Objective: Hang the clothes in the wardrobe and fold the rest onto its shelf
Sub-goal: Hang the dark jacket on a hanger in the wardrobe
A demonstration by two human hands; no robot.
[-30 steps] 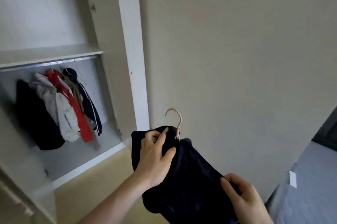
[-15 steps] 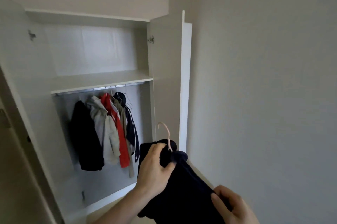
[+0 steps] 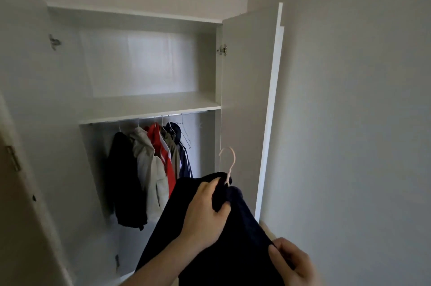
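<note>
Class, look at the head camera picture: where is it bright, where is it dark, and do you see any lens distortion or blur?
Head view: a pale patch of light falls on the back panel above the shelf; the hanging clothes below sit in shadow; the dark garment in both hands shows almost no detail; the open door's edge leans, a wide-angle effect; the right hand is slightly soft.

Left hand (image 3: 206,211) and right hand (image 3: 291,262) both raised forward, fingers curled in grip.
</note>
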